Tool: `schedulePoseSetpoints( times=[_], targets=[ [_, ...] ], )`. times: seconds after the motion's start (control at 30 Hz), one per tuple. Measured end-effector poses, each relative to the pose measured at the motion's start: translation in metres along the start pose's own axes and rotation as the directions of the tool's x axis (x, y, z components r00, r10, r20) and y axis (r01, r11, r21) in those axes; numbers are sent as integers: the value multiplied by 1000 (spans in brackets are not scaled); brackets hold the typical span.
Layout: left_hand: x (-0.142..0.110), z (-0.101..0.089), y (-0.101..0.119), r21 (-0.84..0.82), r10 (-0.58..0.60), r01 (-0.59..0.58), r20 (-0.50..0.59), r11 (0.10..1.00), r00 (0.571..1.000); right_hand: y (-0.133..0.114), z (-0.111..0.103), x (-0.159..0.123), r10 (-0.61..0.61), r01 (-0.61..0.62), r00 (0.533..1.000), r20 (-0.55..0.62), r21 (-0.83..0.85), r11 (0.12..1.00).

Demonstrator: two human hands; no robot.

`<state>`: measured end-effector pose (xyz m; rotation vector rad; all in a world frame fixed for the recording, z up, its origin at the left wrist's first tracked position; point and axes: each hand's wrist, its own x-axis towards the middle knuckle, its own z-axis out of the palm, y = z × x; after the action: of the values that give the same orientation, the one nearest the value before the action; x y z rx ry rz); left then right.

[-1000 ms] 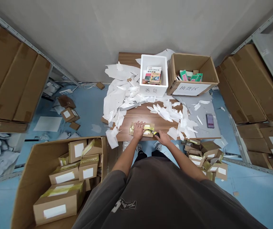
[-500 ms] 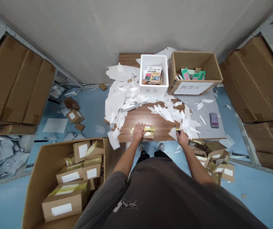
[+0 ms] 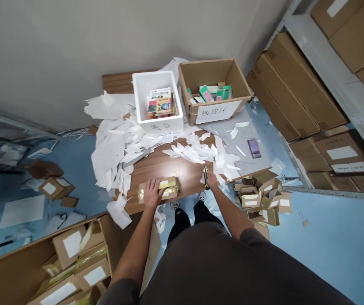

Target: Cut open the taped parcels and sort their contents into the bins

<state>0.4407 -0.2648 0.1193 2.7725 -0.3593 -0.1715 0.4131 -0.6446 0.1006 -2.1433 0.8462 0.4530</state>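
Note:
A small brown cardboard box (image 3: 170, 189) wrapped in shiny yellowish tape lies at the table's front edge. My left hand (image 3: 153, 194) grips its left part from above, fingers reaching over the top. To the right, my right hand (image 3: 212, 179) is closed around a black and yellow box cutter (image 3: 206, 178), its tip pointing away from me. The cutter is apart from the box. Torn white paper scraps (image 3: 190, 151) lie just beyond both hands.
A white foam box (image 3: 161, 126) with books and a labelled carton (image 3: 213, 113) with green packs stand at the back. A phone (image 3: 254, 148) lies on the right. Small boxes fill a large carton (image 3: 10, 258) at lower left; opened boxes (image 3: 264, 195) are piled on the floor.
My view has turned to the right, so the table appears further left. The box cutter now shows more fully in my right hand. My left hand stays on the box.

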Motion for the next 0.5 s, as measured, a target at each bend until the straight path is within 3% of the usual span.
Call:
schedulePoseSetpoints(
  times=[0.07,0.17,0.3,0.37,0.43,0.5],
  targets=[
    [0,2,-4,-20,2,-2,-12,1000,1000,7,-2,12,59,-61,997,-52,-36,997],
    [1,3,-6,-38,4,-5,-24,999,1000,15,-9,19,23,-27,995,-98,-38,999],
    [2,5,-5,-37,6,-8,-39,999,999,11,-17,1,-33,37,991,-131,28,999],
    [2,5,-1,-27,11,-12,-56,1000,998,-1,-7,-20,-67,71,997,-39,109,992],
    [2,3,4,-19,7,-8,-65,1000,998,-19,18,-48,-139,107,982,126,235,966],
    [3,0,9,-8,0,0,-53,1000,999,-39,53,-80,-195,62,911,365,346,936]
  ],
)
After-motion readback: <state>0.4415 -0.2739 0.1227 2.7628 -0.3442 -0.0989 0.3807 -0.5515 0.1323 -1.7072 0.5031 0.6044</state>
